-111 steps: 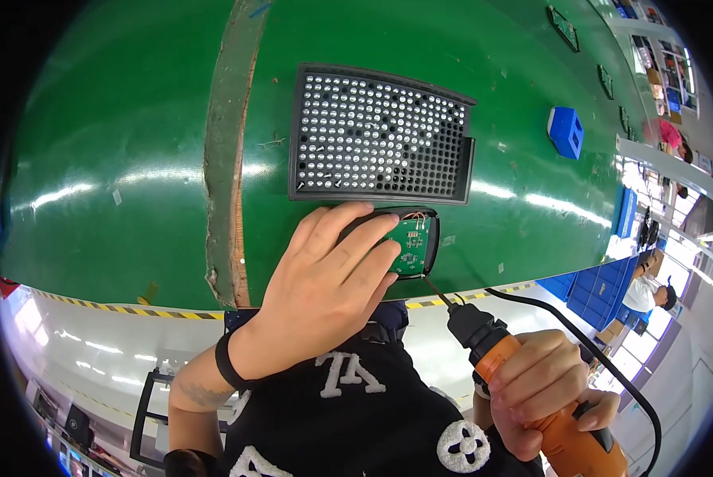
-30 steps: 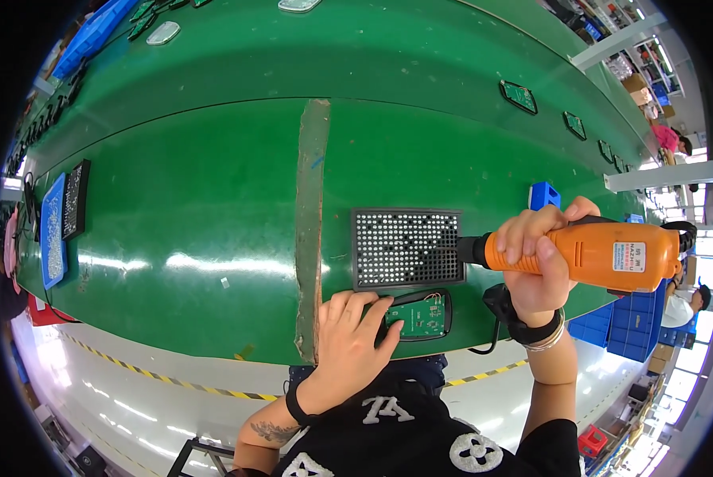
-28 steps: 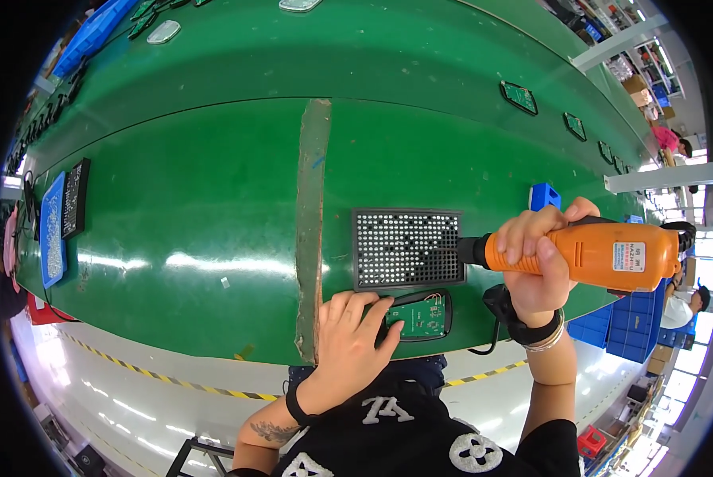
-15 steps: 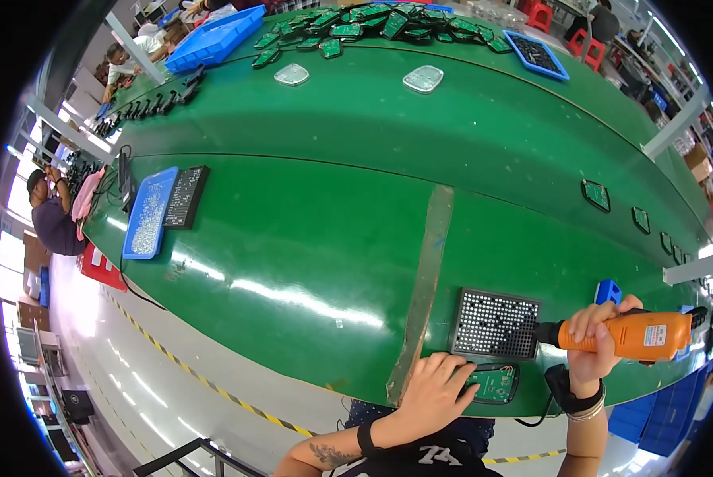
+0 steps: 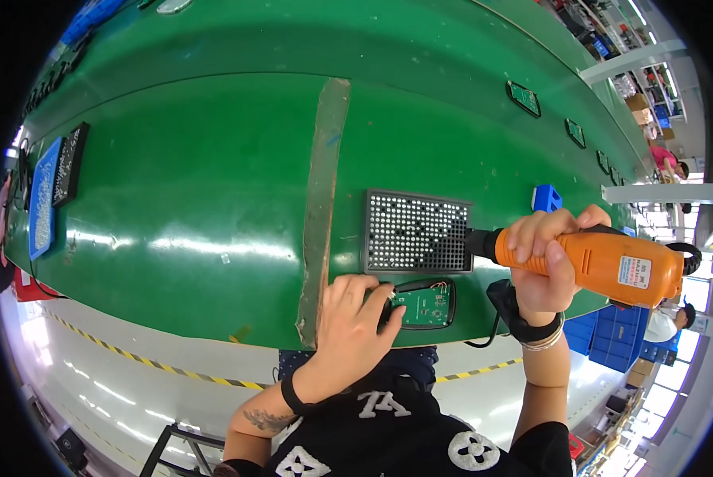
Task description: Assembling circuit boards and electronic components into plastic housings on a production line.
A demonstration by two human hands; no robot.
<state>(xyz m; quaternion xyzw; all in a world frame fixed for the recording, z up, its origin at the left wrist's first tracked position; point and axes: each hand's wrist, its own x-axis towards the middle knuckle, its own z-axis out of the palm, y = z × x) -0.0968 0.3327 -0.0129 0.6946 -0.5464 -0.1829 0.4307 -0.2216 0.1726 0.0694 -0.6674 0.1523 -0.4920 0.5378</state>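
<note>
My right hand (image 5: pixel 543 266) is wrapped around an orange electric screwdriver (image 5: pixel 599 262), held lying nearly sideways. Its black nose reaches the right edge of a black screw tray (image 5: pixel 379 270), whose holes are mostly filled with small silvery screws. Just in front of the tray lies a black plastic casing with a green circuit board (image 5: pixel 426 306). The fingers and thumb of my left hand (image 5: pixel 355 316) close around its left end and hide that part. A black strap (image 5: pixel 531 327) circles my right wrist.
A small blue block-shaped holder (image 5: pixel 546 198) stands behind the screwdriver. Several cased boards (image 5: pixel 523 98) lie at the far right. A blue tray (image 5: pixel 45 199) and another black screw tray (image 5: pixel 71 163) sit at the left. Blue crates (image 5: pixel 617 338) stand beyond the table's right end.
My view has turned right, so the table's things appear farther left and higher. Both hands keep nearly the same places by the screw tray and casing, with the screwdriver still held.
</note>
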